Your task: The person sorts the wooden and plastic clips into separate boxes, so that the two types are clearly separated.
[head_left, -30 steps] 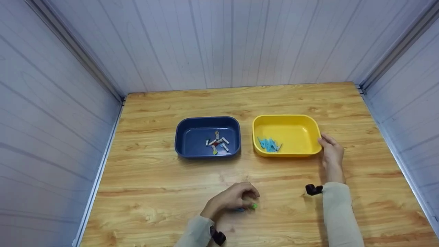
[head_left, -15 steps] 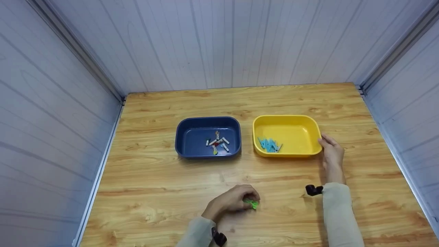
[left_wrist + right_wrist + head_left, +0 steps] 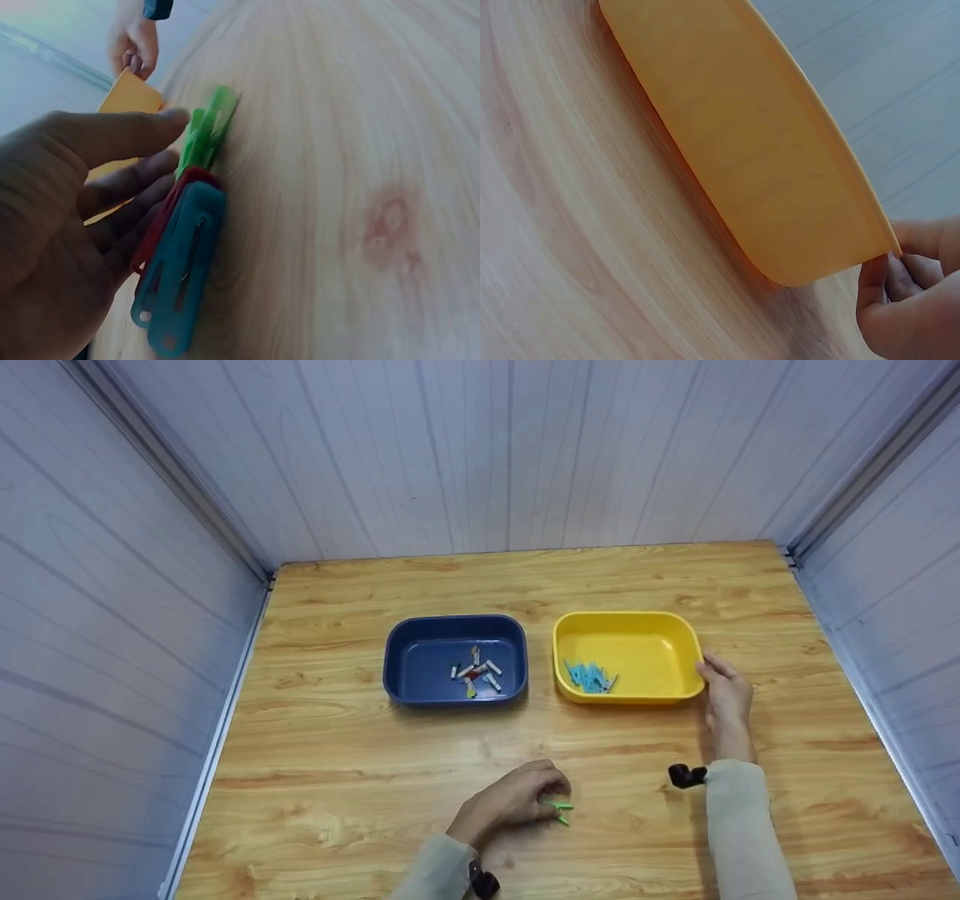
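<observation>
With thumb and fingers, my left hand (image 3: pixel 517 795) pinches a green plastic clothespin (image 3: pixel 208 131) low over the wooden table. A red clothespin (image 3: pixel 166 225) and a blue one (image 3: pixel 187 262) lie side by side along the palm in the left wrist view; the hand hides both from the head view. My right hand (image 3: pixel 726 690) grips the right end of the yellow bin (image 3: pixel 660 696), thumb and fingers on either side of its rim in the right wrist view. Several light blue clothespins (image 3: pixel 591 678) lie at the bin's left front corner.
Left of the yellow bin stands a dark blue bin (image 3: pixel 420 699) holding several small whitish clips (image 3: pixel 476 670) with coloured decorations. Pale panelled walls (image 3: pixel 465 457) close off the wooden table (image 3: pixel 337 757) at the back and both sides.
My left hand has closed its thumb and fingers on the green clothespin, which has turned and sticks out farther right. The blue clothespin under the hand has gone from the head view. The right hand stays put.
</observation>
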